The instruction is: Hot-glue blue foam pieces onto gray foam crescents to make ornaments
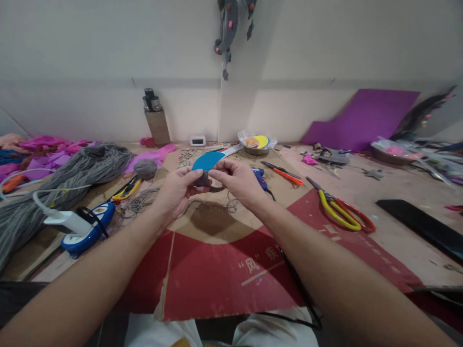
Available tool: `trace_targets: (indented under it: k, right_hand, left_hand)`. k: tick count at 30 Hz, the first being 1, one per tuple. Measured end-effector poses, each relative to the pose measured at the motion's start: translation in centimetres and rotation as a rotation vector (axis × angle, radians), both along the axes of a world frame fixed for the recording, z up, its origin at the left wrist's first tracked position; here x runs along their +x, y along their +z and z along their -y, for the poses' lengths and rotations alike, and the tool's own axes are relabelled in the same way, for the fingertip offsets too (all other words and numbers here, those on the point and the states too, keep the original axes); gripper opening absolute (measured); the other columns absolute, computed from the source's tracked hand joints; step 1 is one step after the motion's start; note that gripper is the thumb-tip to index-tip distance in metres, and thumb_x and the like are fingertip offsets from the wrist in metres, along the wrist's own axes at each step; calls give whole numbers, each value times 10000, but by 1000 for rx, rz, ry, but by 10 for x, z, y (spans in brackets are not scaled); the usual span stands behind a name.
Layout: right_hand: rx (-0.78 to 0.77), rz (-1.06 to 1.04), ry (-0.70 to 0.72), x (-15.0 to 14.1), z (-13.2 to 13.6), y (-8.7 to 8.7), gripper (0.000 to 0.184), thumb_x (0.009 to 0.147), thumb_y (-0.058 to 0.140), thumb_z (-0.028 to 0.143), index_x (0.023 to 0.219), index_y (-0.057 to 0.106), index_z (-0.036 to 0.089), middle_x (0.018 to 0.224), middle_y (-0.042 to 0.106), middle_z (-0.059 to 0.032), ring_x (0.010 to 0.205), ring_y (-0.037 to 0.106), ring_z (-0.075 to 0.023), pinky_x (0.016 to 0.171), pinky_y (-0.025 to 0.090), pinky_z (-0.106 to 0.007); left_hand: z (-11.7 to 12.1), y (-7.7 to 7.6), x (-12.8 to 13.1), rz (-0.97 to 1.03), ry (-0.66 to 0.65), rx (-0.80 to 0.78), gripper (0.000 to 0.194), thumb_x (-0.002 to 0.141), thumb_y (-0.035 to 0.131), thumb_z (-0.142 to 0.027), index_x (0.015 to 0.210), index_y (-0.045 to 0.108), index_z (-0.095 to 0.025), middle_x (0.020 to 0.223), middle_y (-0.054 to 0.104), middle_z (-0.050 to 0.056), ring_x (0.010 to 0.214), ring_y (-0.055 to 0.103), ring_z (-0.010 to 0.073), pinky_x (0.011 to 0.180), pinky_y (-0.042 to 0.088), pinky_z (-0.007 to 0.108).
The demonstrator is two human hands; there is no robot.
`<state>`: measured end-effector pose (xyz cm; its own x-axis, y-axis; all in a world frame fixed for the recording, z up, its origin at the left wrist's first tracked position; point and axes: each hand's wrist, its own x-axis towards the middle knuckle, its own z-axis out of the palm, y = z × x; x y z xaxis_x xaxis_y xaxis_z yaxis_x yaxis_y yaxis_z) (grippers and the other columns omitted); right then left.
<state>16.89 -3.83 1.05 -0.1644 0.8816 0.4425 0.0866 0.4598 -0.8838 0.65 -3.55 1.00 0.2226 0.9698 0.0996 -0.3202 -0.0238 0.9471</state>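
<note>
My left hand [177,190] and my right hand [238,180] meet above the middle of the table. Both pinch a small dark grey piece [202,180] between thumbs and fingertips. Just behind the hands lies a blue half-round sheet [207,160]. A blue glue gun [259,178] lies right beside my right wrist. Loose grey yarn strands [139,202] trail on the cardboard under my left hand, near a small grey yarn ball [145,168].
A red and tan cardboard sheet [217,270] covers the table front. A big grey yarn skein [54,183], white charger [61,219] and blue tape case [90,231] lie left. Yellow-red scissors [340,212], orange cutter [285,173], purple sheet [361,118] and black strip [423,226] lie right.
</note>
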Motion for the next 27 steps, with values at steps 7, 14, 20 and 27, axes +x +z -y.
trace_targets:
  k: [7, 14, 20, 27]
  right_hand:
    - [124, 79, -152, -2, 9, 4, 169, 812, 597, 304, 701, 532, 194, 587, 387, 53, 548, 333, -96, 537, 280, -255]
    - [656, 523, -592, 2, 8, -5, 97, 844, 521, 190, 758, 566, 195, 729, 548, -25, 680, 464, -151, 648, 333, -291]
    - [886, 958, -539, 0, 7, -16, 216, 925, 431, 223, 833, 622, 180, 779, 595, -63, 721, 475, -184, 701, 307, -335]
    - [897, 1062, -509, -4, 11, -19, 224, 938, 446, 208, 819, 633, 180, 757, 596, -53, 708, 467, -185, 674, 276, -342]
  left_hand:
    - [0, 1, 0, -16, -52, 44, 244, 710, 755, -280, 854, 630, -128, 796, 669, 50, 697, 636, 141, 605, 552, 251]
    - [0, -4, 3, -10, -21, -51, 335, 759, 711, -441, 868, 630, -135, 833, 667, 76, 721, 641, 154, 638, 537, 266]
    - [-3, -5, 1, 62, -102, -137, 287, 753, 702, -431, 783, 658, -149, 737, 668, 53, 624, 613, 144, 623, 525, 279]
    - [-5, -6, 2, 19, -51, -58, 142, 640, 770, -211, 688, 672, -121, 695, 656, 31, 610, 578, 109, 623, 505, 235]
